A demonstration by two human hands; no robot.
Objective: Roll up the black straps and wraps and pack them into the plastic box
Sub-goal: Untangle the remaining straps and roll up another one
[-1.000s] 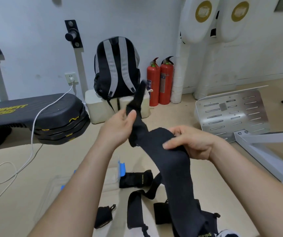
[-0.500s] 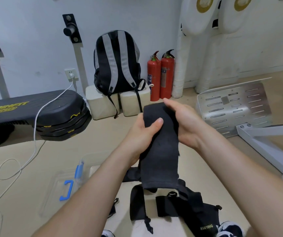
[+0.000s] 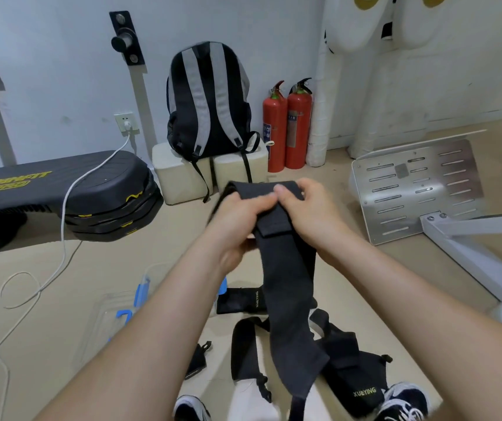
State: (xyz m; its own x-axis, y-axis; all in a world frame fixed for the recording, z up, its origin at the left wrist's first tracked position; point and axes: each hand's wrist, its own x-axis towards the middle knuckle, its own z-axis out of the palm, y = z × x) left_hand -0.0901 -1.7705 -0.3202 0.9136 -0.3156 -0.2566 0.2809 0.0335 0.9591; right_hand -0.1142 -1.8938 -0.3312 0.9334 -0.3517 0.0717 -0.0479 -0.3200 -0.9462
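Hands at frame centre, both on wide black fabric wrap held up off the tan floor, top end folded over, long tail hanging toward 6 o'clock. Left hand at 9 o'clock of the fold, grip clamped on the wrap, fingers curled round its upper edge. Right hand at 3 o'clock of the fold, grip likewise clamped on the wrap, thumb and fingers pinching the folded top. Clear plastic box with blue latches on the floor at 8 o'clock, partly hidden behind the left forearm; contents not discernible. Short black labelled wrap lying flat near the box, at its 3 o'clock. Loose black straps and black pad lettered XUEYING heaped at 5 o'clock beside dark sneakers. Grey-striped black backpack at 12 o'clock, two red fire extinguishers just beside it.
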